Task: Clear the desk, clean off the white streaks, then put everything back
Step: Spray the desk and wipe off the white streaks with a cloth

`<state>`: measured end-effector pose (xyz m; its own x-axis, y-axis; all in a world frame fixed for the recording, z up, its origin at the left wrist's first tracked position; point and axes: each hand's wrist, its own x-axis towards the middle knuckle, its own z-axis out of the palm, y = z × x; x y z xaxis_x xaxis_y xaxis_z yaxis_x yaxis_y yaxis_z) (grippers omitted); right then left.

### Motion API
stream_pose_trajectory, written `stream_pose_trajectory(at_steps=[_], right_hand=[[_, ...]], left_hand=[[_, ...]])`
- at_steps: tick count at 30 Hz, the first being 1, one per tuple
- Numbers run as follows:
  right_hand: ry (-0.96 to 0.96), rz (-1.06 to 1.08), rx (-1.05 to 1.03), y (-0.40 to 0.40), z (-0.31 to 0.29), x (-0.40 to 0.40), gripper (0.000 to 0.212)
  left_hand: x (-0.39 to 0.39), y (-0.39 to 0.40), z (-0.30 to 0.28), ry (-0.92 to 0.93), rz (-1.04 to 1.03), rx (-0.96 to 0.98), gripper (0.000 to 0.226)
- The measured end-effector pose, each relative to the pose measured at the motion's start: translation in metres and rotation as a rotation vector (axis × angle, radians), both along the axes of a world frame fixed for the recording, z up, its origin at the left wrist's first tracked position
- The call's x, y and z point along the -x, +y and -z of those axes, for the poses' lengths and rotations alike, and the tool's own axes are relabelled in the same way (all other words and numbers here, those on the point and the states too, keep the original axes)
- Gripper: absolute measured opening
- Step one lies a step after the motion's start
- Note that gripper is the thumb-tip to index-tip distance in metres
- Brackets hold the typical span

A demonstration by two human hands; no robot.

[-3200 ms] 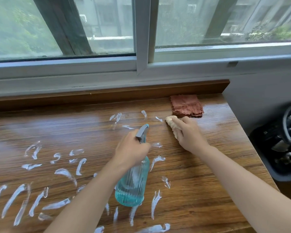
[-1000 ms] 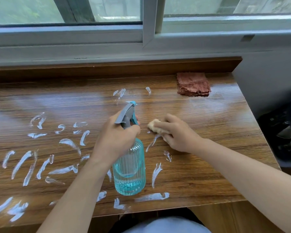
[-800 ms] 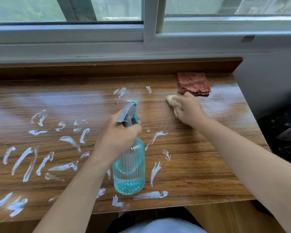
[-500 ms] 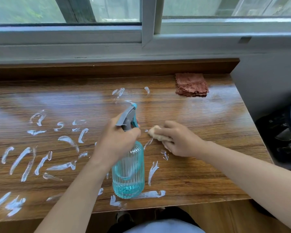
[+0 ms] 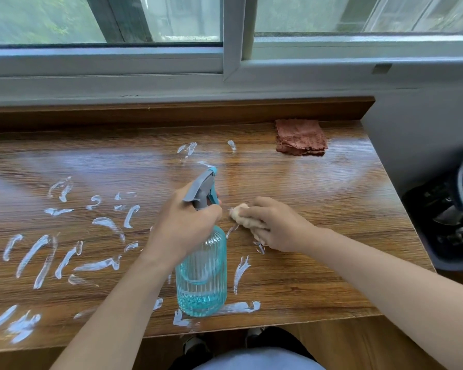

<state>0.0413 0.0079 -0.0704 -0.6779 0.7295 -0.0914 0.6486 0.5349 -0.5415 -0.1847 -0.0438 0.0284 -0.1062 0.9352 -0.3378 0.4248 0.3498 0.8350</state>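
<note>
My left hand grips the neck of a ribbed blue-tinted spray bottle with a grey trigger head, held over the wooden desk near its front edge. Just right of the bottle, my right hand holds a small crumpled beige cloth pressed on the desk. Several white streaks cover the left and middle of the desk; others lie below the right hand and at the front edge.
A folded reddish-brown cloth lies at the back right of the desk. A raised wooden ledge and a window frame run along the back. A dark chair base stands off the desk's right edge.
My right hand has wiped back and forth with the beige cloth, out to the back right and back beside the bottle. Streaks near the red cloth are gone. The bottle has stayed about in place.
</note>
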Motion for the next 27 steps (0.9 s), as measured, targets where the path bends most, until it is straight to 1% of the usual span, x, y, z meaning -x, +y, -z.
stream_pose_trajectory(at_steps=[2, 3, 5, 6, 7, 8, 10, 12, 13, 16, 19, 20, 21, 22, 24, 25, 26, 27], right_hand=[[-0.038, 0.013, 0.010, 0.010, -0.002, -0.014, 0.039], [-0.051, 0.068, 0.001, 0.020, -0.001, -0.018, 0.033], [-0.055, 0.296, -0.035, 0.042, 0.001, -0.017, 0.019], [-0.039, 0.417, -0.064, 0.050, 0.003, -0.014, 0.018], [-0.023, 0.491, -0.102, 0.053, 0.005, -0.009, 0.019], [-0.025, 0.497, -0.135, 0.051, 0.006, -0.005, 0.022], [-0.040, 0.379, -0.144, 0.039, 0.005, 0.001, 0.027], [-0.014, 0.289, -0.087, 0.031, 0.001, -0.002, 0.033], [0.017, 0.309, -0.047, 0.032, -0.003, -0.006, 0.036], [0.176, 0.479, 0.148, 0.038, -0.018, -0.021, 0.042], [0.375, 0.568, 0.400, 0.038, -0.029, -0.032, 0.051], [0.399, 0.589, 0.428, 0.038, -0.031, -0.034, 0.054], [0.393, 0.606, 0.398, 0.038, -0.031, -0.036, 0.056], [0.352, 0.622, 0.308, 0.041, -0.029, -0.039, 0.056], [0.158, 0.601, 0.019, 0.043, -0.022, -0.041, 0.054], [0.044, 0.543, -0.122, 0.043, -0.018, -0.040, 0.052], [-0.038, 0.458, -0.210, 0.041, -0.011, -0.040, 0.050], [-0.083, 0.375, -0.239, 0.039, -0.005, -0.040, 0.049]], left_hand=[[0.001, -0.001, 0.001, -0.012, 0.002, -0.001, 0.019], [0.001, -0.002, 0.002, -0.011, 0.002, 0.002, 0.017], [0.002, -0.003, 0.004, -0.003, 0.006, 0.008, 0.019], [0.001, -0.004, 0.005, -0.001, 0.006, 0.010, 0.019], [0.001, -0.004, 0.005, 0.001, 0.007, 0.011, 0.019], [0.000, -0.005, 0.006, 0.006, 0.011, 0.011, 0.018], [0.000, -0.005, 0.007, 0.006, 0.021, 0.009, 0.016], [0.000, -0.006, 0.008, -0.009, 0.021, 0.010, 0.015], [0.001, -0.006, 0.008, -0.014, 0.020, 0.011, 0.015], [0.002, -0.006, 0.008, -0.033, 0.013, 0.009, 0.015], [0.003, -0.006, 0.005, -0.052, 0.012, -0.001, 0.015], [0.003, -0.006, 0.004, -0.045, 0.013, -0.004, 0.016], [0.002, -0.006, 0.003, -0.034, 0.011, -0.006, 0.017], [0.002, -0.006, 0.002, -0.019, 0.010, -0.005, 0.018], [0.001, -0.005, -0.001, -0.004, 0.007, -0.002, 0.019], [0.001, -0.005, -0.002, -0.004, 0.009, -0.003, 0.018], [0.000, -0.005, -0.003, 0.003, 0.011, -0.003, 0.018], [-0.001, -0.005, -0.004, 0.013, 0.013, -0.004, 0.019]])
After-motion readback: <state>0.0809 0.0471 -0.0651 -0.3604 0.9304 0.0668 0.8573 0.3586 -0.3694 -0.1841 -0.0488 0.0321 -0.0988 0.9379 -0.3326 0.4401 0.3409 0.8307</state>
